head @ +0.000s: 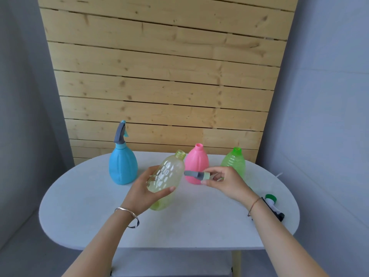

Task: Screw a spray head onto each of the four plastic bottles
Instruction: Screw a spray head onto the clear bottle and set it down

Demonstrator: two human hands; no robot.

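My left hand grips a pale yellow translucent bottle, tilted with its open neck pointing up and to the right. My right hand holds a spray head with a grey trigger and a pale green collar, just right of the bottle's shoulder. A blue bottle stands at the back left with a grey spray head fitted. A pink bottle and a green bottle stand open-necked behind my hands.
The bottles stand on a white oval table. A loose spray head with a green collar lies near the table's right edge, beside my right wrist. A wooden slat wall rises behind the table.
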